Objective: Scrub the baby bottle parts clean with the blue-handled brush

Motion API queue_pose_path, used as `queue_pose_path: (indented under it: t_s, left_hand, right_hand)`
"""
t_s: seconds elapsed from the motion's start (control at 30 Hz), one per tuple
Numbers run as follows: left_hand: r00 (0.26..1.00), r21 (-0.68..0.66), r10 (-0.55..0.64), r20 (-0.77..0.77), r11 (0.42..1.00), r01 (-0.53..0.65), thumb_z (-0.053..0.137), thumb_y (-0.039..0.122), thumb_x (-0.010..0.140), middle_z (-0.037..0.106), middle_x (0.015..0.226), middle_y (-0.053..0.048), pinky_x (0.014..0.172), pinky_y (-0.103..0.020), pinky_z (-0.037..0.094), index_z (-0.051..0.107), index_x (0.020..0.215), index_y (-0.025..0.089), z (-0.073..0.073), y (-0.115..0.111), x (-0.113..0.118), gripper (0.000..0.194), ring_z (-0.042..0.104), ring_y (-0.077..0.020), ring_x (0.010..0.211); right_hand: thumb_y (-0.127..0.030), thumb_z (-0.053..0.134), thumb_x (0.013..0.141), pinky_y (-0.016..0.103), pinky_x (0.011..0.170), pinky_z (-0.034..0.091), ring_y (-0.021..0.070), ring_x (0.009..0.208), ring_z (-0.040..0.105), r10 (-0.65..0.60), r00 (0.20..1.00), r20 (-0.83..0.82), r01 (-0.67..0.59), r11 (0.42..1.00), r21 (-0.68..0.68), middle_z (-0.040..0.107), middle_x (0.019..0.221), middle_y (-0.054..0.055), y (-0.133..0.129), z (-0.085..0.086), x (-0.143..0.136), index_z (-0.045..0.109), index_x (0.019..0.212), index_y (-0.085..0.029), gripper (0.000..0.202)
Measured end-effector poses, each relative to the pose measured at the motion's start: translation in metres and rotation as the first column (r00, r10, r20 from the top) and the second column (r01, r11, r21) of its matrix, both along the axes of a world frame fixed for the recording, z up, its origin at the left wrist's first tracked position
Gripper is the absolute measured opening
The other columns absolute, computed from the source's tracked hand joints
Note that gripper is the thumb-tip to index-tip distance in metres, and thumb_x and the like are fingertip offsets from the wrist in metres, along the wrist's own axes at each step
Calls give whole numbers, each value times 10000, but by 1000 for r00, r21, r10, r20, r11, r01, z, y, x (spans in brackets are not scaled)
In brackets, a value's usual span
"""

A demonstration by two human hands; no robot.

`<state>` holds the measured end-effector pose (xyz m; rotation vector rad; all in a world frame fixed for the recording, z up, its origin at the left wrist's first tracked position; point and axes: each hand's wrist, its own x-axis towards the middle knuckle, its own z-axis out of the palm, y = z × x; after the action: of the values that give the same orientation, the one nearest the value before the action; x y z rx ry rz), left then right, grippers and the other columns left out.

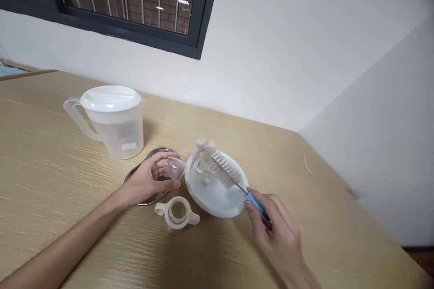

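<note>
Steering remotely, I'd turn the bottle brush (220, 168), pinched in my right fingers (256, 223), towards nine o'clock, where my left fingers (166, 185) clasp the clear cup (174, 168).

Your left hand (149, 178) bare, fingers (163, 156) slim, left thumbnail (176, 184) short, your left forearm (81, 231) uncovered along its visible length, slender, tapering in outline, your right hand (280, 230) likewise bare, your right wrist (300, 275) uncovered
</note>
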<state>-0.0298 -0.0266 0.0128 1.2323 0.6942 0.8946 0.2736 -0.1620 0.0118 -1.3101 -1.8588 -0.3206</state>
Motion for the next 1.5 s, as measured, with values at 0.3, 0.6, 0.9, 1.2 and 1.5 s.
queue_pose_path:
  t_s: [0.3, 0.6, 0.9, 1.2, 1.5]
  left_hand:
    - [997, -48, -52, 59, 997, 54, 913, 161, 687, 745, 1107, -39, 819, -278, 567, 652, 1098, 217, 3, -2, 1, 490, 708, -172, 986]
    - [997, 217, 24, -73, 976, -8, 914, 275, 722, 712, 1141, -52, 934, -325, 511, 719, 1139, 236, -2, 6, -5, 462, 666, -221, 1058]
    - [991, 160, 86, -103, 985, -69, 926, 304, 682, 709, 1066, -55, 760, -296, 525, 702, 1102, 204, -4, 5, -4, 486, 663, -212, 935]
    - [974, 245, 156, -161, 963, -114, 940, 292, 636, 726, 1013, -50, 796, -334, 533, 708, 1081, 211, -2, 7, -4, 508, 661, -226, 911]
    - [963, 255, 188, -194, 957, -136, 949, 279, 611, 742, 1038, -53, 837, -360, 541, 729, 1035, 216, 4, 4, -2, 482, 672, -238, 932]
  right_hand:
    - [-77, 613, 960, 212, 633, 531, 127, 807, 633, 28, 999, 38, -27, 999, -29, 626, 1007, 82, -3, 0, -3, 613, 1317, -159, 366]
    - [-43, 611, 943, 215, 645, 536, 133, 836, 644, 86, 995, 43, -85, 996, -15, 627, 1016, 90, -5, 2, -4, 604, 1333, -141, 401]
    - [-102, 624, 956, 228, 635, 540, 141, 802, 643, -36, 999, 18, 37, 999, -17, 638, 978, 69, 0, -2, 4, 633, 1277, -181, 331]
    - [-70, 586, 963, 225, 641, 548, 144, 832, 668, 98, 993, 71, -93, 993, -72, 641, 1034, 92, -4, 0, -5, 579, 1385, -175, 435]
    - [-76, 623, 945, 235, 648, 549, 147, 817, 654, 21, 1000, 23, -21, 1000, -17, 645, 1002, 82, 0, 1, 4, 612, 1325, -187, 396]
